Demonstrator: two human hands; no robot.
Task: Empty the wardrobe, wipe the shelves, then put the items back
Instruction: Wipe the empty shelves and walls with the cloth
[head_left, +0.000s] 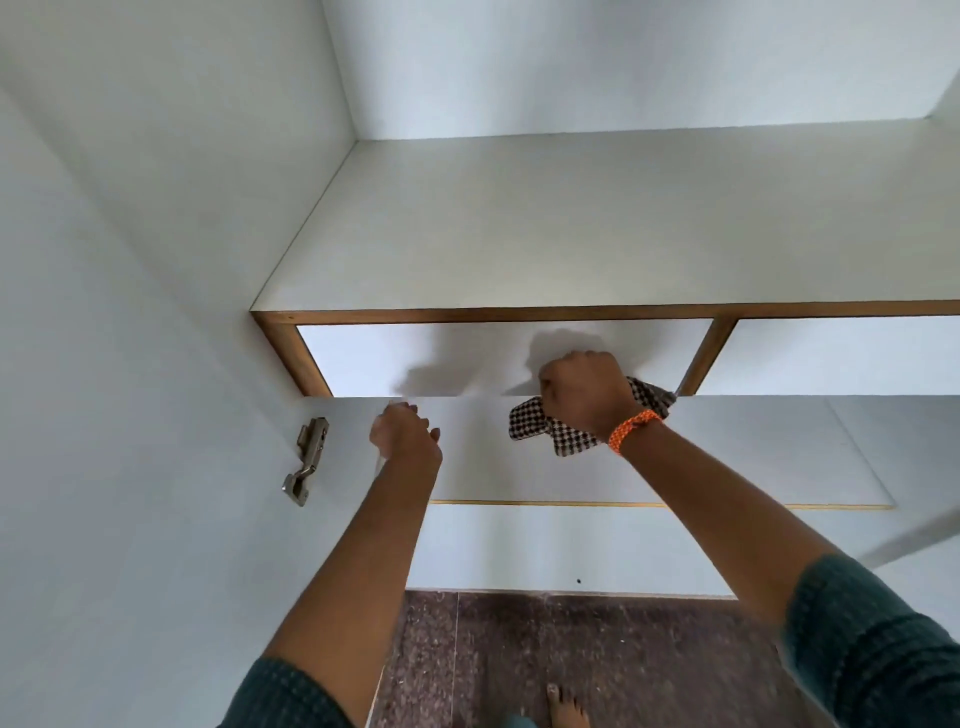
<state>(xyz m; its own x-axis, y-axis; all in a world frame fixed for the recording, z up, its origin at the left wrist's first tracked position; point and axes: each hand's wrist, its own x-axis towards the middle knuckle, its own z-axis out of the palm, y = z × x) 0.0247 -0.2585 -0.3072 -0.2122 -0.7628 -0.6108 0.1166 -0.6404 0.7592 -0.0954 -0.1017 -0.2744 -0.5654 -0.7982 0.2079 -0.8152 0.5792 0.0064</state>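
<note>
The right hand (584, 389) is gripping a checkered cloth (556, 428), fingers curled round it, and pressing it onto the lower shelf (727, 452) at the back, just under the upper shelf (571, 228). The left hand (405, 434) is resting on the lower shelf's left end near the hinge (306, 460), its fingers curling loosely and holding nothing.

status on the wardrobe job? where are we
Emptying looks done: the white wardrobe shelves in view hold nothing. Wiping is in hand: the right hand holds a black-and-white checkered cloth in its grip on the lower shelf, while the left hand rests at the shelf's left side. Putting items back is left; none are visible.
</note>
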